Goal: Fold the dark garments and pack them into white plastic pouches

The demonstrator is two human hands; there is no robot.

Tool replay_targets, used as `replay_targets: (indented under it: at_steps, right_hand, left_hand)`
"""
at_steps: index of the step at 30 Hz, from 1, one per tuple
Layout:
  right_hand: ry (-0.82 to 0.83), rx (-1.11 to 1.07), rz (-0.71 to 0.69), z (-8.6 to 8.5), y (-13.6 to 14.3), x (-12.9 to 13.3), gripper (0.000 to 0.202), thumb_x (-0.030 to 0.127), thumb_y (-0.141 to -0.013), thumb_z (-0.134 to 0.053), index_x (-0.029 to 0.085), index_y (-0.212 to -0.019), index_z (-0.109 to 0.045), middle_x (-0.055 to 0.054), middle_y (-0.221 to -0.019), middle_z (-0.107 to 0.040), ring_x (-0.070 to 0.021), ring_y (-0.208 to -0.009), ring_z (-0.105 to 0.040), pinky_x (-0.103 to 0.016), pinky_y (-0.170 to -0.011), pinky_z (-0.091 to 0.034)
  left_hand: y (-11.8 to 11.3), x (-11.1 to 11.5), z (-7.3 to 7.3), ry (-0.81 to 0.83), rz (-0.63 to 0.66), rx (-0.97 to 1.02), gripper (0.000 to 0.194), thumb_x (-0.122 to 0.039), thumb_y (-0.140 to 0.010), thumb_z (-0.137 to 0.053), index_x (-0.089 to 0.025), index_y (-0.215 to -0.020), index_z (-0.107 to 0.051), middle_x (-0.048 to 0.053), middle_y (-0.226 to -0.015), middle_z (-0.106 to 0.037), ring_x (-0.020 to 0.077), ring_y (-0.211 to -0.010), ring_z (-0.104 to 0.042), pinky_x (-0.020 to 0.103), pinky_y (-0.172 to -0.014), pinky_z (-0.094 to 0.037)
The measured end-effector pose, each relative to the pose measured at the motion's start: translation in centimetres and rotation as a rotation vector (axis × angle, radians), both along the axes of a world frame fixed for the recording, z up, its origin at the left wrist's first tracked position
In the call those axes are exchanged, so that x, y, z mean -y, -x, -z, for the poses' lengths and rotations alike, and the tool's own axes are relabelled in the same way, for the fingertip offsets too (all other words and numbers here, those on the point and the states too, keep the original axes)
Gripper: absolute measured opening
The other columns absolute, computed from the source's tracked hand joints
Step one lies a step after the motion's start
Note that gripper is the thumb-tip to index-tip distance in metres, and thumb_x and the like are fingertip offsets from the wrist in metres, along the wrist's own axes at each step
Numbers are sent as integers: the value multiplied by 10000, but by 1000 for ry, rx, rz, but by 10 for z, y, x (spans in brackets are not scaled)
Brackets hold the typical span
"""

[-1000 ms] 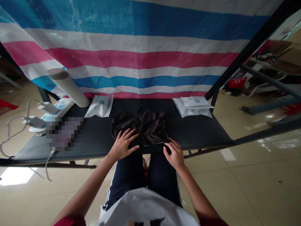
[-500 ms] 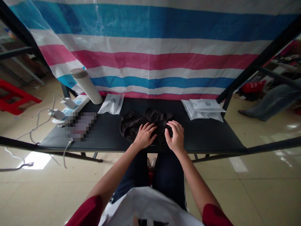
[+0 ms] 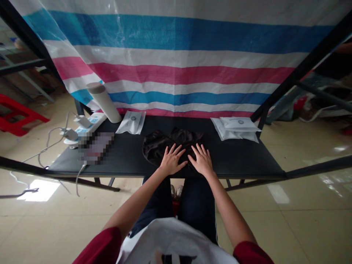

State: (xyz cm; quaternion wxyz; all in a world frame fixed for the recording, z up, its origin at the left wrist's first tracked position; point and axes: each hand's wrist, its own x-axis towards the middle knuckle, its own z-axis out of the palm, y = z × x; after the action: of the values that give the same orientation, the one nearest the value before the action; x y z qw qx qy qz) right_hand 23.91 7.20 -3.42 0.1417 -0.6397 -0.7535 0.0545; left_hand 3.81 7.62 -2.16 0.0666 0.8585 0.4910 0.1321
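Observation:
A dark, shiny, crumpled piece of cloth (image 3: 156, 145) lies on the black bench top (image 3: 236, 161) before me; its exact kind cannot be made out. My left hand (image 3: 172, 160) rests palm down on the cloth's near middle, fingers spread. Beside it, my right hand (image 3: 201, 158) lies flat over the near right part, its fingers also apart. Both thumbs point inward with a small gap between them. The hands hide the near part of the cloth.
Several white packets (image 3: 238, 126) are stacked at the back right, and another white packet (image 3: 132, 122) lies at the back left. A pale bottle (image 3: 106, 104), a power strip (image 3: 92, 123) with chargers and a blurred-out phone-like device (image 3: 96, 146) occupy the left. A striped sheet (image 3: 176, 73) hangs behind.
My right hand has turned from a curled pose at the cloth's right side to lying flat on it, closer to my left hand. My left hand's fingers have spread wider.

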Motion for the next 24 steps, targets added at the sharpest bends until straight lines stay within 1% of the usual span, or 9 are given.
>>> replay_targets:
  at_steps: [3,5,9,12,14,16,19,22,24]
  right_hand:
    - [0,5,-2,-1,0,0,592,516,-959,-417,256,-1489,-387,-74,-1585,-307,-307,-1474,-223,-548,-1160,-227]
    - [-4,5,-4,-1,0,0,585,519,-960,-411,260,-1485,-394,-70,-1584,-310,-302,-1474,-227,-542,-1162,-227]
    - [-3,0,1,0,0,2,589,528,-954,-421,258,-1477,-410,-71,-1583,-312,-305,-1472,-232,-540,-1163,-223]
    - [-1,-8,2,0,-1,2,585,525,-954,-422,254,-1473,-419,-71,-1580,-319,-301,-1470,-239,-537,-1166,-219]
    - [-7,-17,3,1,-1,2,581,520,-953,-426,246,-1466,-430,-75,-1574,-332,-295,-1469,-243,-533,-1168,-217]
    - [-20,-33,2,2,-2,2,573,512,-951,-434,237,-1453,-448,-78,-1565,-350,-291,-1467,-252,-528,-1170,-218]
    - [-51,-75,-7,5,-3,2,543,497,-951,-436,225,-1418,-494,-80,-1543,-391,-284,-1458,-277,-519,-1170,-228]
    - [-100,-151,-2,9,-6,3,515,481,-957,-424,195,-1367,-544,-99,-1507,-444,-276,-1440,-318,-507,-1164,-256]
    - [-143,-235,15,11,-9,3,505,479,-953,-423,178,-1331,-572,-115,-1477,-480,-274,-1421,-355,-494,-1150,-294]
  left_hand:
    - [10,-1,0,-10,-45,-7,659,-640,-918,-372,-294,-1477,-390,37,-1583,-316,340,-1469,-223,604,-1167,-199]
    - [23,-2,2,-24,-85,-18,663,-644,-918,-372,-301,-1485,-376,40,-1584,-315,334,-1466,-239,580,-1170,-214]
    - [61,-6,7,-63,-210,-39,661,-645,-914,-382,-294,-1473,-397,58,-1564,-353,322,-1449,-285,541,-1155,-265]
    - [95,-12,9,-101,-310,-38,625,-603,-925,-396,-235,-1425,-469,92,-1522,-420,304,-1417,-348,475,-1140,-311]
    - [114,-17,9,-127,-370,-28,593,-578,-927,-406,-213,-1382,-511,101,-1492,-456,301,-1395,-377,463,-1130,-327]
    - [129,-20,10,-143,-413,-14,565,-558,-925,-420,-205,-1352,-529,103,-1473,-474,307,-1374,-399,466,-1113,-346]
    - [138,-22,11,-161,-435,21,563,-524,-923,-437,-172,-1358,-498,125,-1444,-489,310,-1338,-433,441,-1090,-373]
    - [137,-19,12,-201,-454,53,621,-516,-928,-427,-115,-1402,-417,172,-1428,-476,309,-1312,-451,417,-1085,-373]
    - [135,-17,12,-229,-503,61,658,-523,-931,-414,-70,-1407,-386,209,-1404,-474,326,-1311,-440,430,-1084,-366]
